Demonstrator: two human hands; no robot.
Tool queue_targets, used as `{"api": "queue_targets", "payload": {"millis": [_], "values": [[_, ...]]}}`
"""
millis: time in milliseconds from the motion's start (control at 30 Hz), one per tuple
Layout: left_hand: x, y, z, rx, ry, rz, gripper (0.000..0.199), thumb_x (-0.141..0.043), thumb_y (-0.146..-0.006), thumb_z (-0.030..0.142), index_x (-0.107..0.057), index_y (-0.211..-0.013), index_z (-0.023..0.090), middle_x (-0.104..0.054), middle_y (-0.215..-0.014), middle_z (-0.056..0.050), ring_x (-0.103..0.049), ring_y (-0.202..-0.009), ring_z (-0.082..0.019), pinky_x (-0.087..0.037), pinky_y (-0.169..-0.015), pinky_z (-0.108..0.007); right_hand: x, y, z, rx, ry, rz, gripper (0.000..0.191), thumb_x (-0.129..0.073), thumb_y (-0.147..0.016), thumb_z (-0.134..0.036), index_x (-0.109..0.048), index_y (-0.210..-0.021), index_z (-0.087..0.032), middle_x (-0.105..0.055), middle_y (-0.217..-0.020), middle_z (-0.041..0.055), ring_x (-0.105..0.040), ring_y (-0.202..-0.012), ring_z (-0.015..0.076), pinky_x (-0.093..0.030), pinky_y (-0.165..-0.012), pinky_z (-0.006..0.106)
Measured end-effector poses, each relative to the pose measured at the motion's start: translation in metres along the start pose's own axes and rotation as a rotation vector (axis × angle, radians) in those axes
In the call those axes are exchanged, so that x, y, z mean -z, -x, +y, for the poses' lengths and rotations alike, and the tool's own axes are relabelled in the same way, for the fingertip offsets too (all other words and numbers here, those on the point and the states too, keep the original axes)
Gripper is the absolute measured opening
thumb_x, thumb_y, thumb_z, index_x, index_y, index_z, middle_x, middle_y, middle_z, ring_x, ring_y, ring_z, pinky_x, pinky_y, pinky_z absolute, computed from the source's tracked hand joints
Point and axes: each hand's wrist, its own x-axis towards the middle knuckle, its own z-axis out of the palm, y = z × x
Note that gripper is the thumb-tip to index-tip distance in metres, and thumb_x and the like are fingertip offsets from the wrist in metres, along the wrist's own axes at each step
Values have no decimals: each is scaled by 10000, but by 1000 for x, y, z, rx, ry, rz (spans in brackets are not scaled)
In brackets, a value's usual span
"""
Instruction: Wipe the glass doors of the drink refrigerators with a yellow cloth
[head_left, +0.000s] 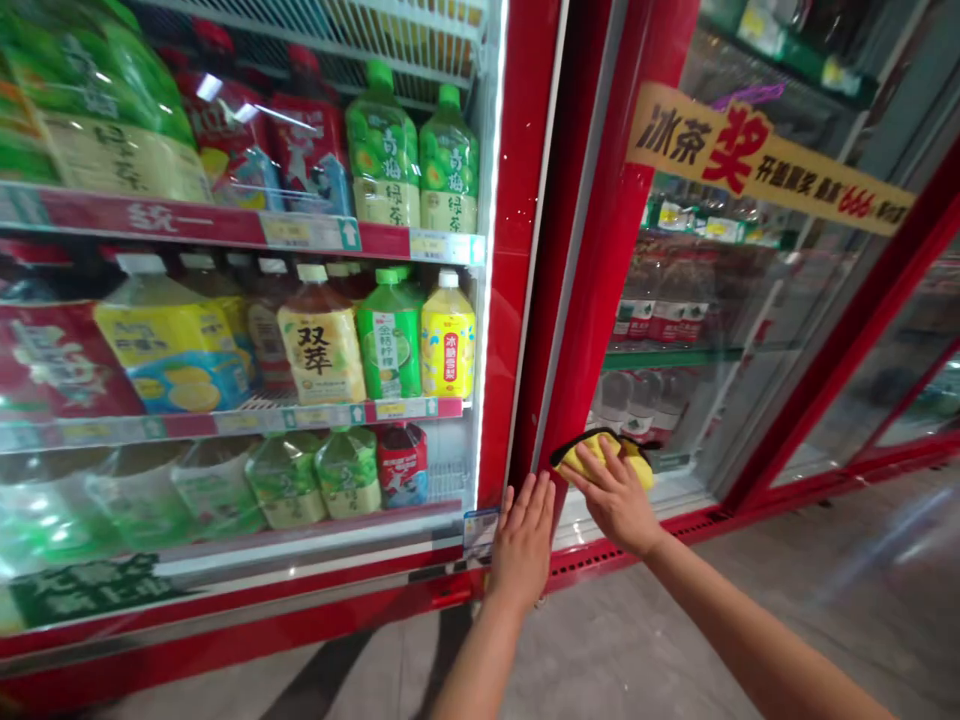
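A yellow cloth with a black edge (pixel 641 470) lies bunched against the lower part of the red frame and glass of the right cooler door. My right hand (pixel 619 500) presses on the cloth, its fingers spread over it. To the left, my left hand (pixel 523 545) rests flat against the red door frame (pixel 517 300), fingers stretched upward and holding nothing. The two hands are close together but apart.
Behind glass on the left, shelves (pixel 247 225) hold several drink bottles. A yellow banner (pixel 772 165) crosses the right door, with more bottles (pixel 667 290) behind it. Grey floor (pixel 637 640) lies below the red base.
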Motion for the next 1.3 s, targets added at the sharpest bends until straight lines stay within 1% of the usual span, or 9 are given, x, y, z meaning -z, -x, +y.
{"api": "queue_targets", "payload": {"millis": [100,300,500,633,700,867,1033,1200,1300], "values": [[-13,8,13,16,60,24,631,-452,-953,153,-368,-1578,148,-388,-1653,-63,-278,-1562,-229,-346,-1248,-455,6,-7,0,82,-18,-30,530,-528,-953,-140,-623,-1396,-415,-608,-1483,-44,-336,-1523,249,-333,-1181,421],[-33,14,25,13,156,-20,630,-470,-940,96,-390,-1561,171,-393,-1648,-90,-308,-1551,-228,-337,-1256,-491,21,-48,15,-139,55,154,485,-564,-970,-210,-603,-1429,-362,-462,-1610,18,-219,-1566,350,-337,-1142,516],[-49,29,21,2,170,14,450,-465,-937,85,-624,-1351,161,-462,-1607,-98,-409,-1501,-232,-348,-1256,-477,11,-17,10,212,22,72,476,-558,-984,-218,-602,-1407,-431,-577,-1514,-62,-282,-1547,245,-271,-1192,447],[-45,36,15,-30,174,-23,476,-452,-917,58,-619,-1353,150,-464,-1605,-104,-379,-1518,-228,-339,-1262,-477,8,-30,15,-112,21,183,503,-579,-966,-221,-585,-1438,-395,-461,-1612,6,-195,-1578,314,-314,-1161,504],[-42,39,13,-59,154,-52,514,-442,-907,40,-587,-1391,131,-467,-1600,-118,-356,-1529,-227,-348,-1257,-471,-3,-27,9,-194,-10,210,519,-575,-958,-199,-584,-1441,-388,-422,-1636,22,-146,-1588,336,-311,-1162,533],[-35,42,11,-90,94,-111,725,-382,-861,-38,-362,-1567,125,-380,-1651,-100,-216,-1577,-199,-322,-1267,-457,-53,51,-30,-196,-123,90,539,-545,-954,-144,-597,-1430,-390,-466,-1608,26,-95,-1595,346,-296,-1191,587],[-35,41,20,-50,56,-112,795,-378,-868,-34,-225,-1625,151,-313,-1676,-104,-183,-1583,-196,-285,-1282,-472,-88,131,-60,-315,-226,-100,602,-517,-946,-128,-526,-1497,-370,-437,-1625,45,-140,-1583,370,-407,-1137,592],[-40,40,29,-12,55,-173,784,-383,-861,-49,-286,-1609,164,-389,-1644,-76,-212,-1577,-192,-269,-1289,-472,-105,151,-70,-413,-344,24,616,-460,-950,-96,-537,-1487,-388,-416,-1636,19,-211,-1563,334,-423,-1147,571],[-39,39,25,-4,64,-230,777,-387,-861,-51,-320,-1598,187,-393,-1643,-56,-211,-1579,-199,-268,-1285,-498,-108,151,-78,-420,-376,65,550,-473,-966,-105,-618,-1415,-386,-529,-1545,25,-340,-1490,295,-427,-1154,515]]}}
